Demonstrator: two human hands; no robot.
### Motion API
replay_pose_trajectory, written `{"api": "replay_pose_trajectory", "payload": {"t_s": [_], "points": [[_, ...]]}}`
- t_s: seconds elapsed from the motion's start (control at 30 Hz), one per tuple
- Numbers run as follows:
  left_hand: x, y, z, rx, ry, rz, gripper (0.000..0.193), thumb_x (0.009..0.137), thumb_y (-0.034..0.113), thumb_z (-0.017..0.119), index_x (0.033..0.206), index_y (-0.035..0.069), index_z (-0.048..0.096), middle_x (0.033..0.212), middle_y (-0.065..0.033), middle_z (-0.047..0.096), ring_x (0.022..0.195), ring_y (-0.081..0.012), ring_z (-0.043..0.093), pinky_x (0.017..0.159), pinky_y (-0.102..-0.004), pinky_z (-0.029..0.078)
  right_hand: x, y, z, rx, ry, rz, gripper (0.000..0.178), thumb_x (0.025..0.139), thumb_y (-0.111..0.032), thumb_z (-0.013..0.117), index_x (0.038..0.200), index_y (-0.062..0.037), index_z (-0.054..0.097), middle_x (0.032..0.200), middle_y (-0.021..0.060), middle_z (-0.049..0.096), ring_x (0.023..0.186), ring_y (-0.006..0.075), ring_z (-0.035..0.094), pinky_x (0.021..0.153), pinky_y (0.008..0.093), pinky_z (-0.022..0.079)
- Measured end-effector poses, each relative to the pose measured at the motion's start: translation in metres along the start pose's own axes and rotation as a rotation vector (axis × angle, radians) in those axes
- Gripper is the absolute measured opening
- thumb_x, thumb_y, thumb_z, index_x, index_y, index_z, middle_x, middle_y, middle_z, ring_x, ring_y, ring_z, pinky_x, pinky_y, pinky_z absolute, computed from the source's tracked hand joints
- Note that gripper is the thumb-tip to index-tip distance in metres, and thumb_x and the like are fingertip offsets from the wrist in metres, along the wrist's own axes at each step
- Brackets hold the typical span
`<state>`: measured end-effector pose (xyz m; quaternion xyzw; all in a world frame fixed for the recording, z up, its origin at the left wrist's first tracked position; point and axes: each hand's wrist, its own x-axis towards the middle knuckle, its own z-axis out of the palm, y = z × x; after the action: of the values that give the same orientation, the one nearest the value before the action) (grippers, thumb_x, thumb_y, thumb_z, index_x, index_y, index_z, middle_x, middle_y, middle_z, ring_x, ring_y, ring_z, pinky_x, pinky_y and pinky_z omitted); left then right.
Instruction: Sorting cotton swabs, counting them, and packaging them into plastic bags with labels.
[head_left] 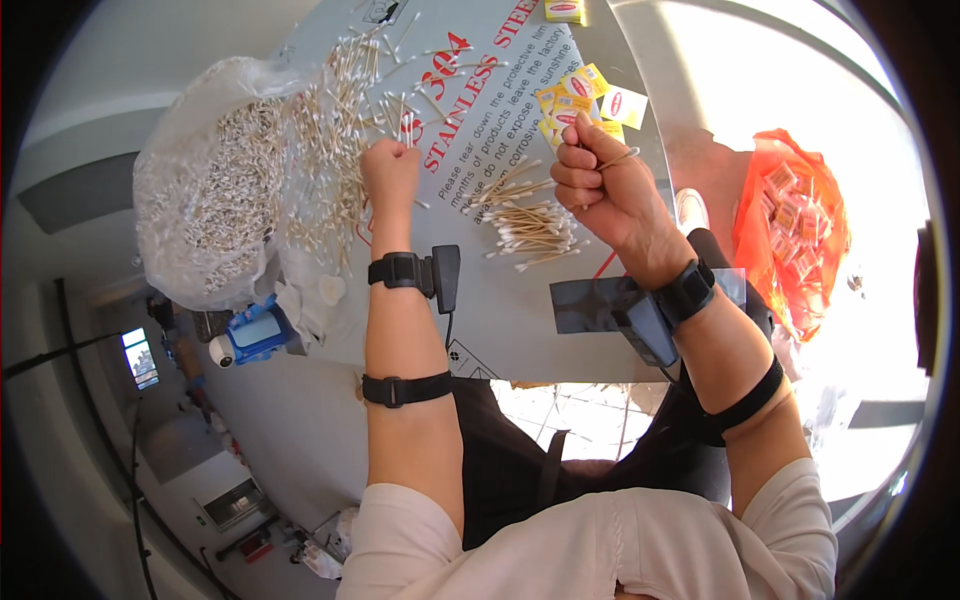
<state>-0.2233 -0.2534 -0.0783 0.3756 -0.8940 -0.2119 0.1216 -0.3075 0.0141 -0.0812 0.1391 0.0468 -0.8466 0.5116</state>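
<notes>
Closed in a fist, my left hand (390, 178) is at the edge of a loose spread of cotton swabs (330, 130); a few sticks rise from its thumb and fingertips. My right hand (608, 190) is curled shut around cotton swabs (620, 158), their tips poking out past the fingers. It is raised over the table, just in front of several small yellow and white packets (580, 100). Between my hands lies a smaller pile of cotton swabs (535, 228), roughly lined up. How many swabs either hand holds is hidden by the fingers.
A large clear plastic bag (160, 190) full of cotton swabs stands at the left of the grey metal-look tabletop (450, 300). A dark flat sheet (590, 305) lies near the front edge. An orange bag (840, 220) of small packs is at the right, off the table.
</notes>
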Motion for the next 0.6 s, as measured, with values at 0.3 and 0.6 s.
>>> {"api": "replay_pose_trajectory", "payload": {"t_s": [0.3, 0.6], "points": [[-0.072, 0.029, -0.017, -0.297, 0.203, 0.422, 0.01, 0.078, -0.004, 0.058, 0.083, 0.002, 0.052, 0.079, -0.0052, 0.052, 0.072, -0.015, 0.05, 0.064, -0.0264, 0.043, -0.002, -0.001, 0.004, -0.008, -0.019, -0.002, 0.022, 0.095, -0.024, 0.052, 0.082, -0.006, 0.048, 0.061, -0.0053, 0.036, 0.052, 0.0039, 0.027, 0.043, 0.0175, 0.021], [-0.1, 0.055, -0.021, -0.427, 0.218, 0.519, 0.007, 0.084, -0.005, 0.054, 0.086, 0.001, 0.051, 0.09, -0.0079, 0.057, 0.075, -0.0153, 0.051, 0.064, -0.0262, 0.044, -0.003, -0.001, 0.003, 0.018, -0.034, -0.001, 0.021, 0.095, -0.023, 0.052, 0.083, -0.0057, 0.048, 0.061, -0.0053, 0.036, 0.052, 0.0039, 0.028, 0.043, 0.0175, 0.022]]}}
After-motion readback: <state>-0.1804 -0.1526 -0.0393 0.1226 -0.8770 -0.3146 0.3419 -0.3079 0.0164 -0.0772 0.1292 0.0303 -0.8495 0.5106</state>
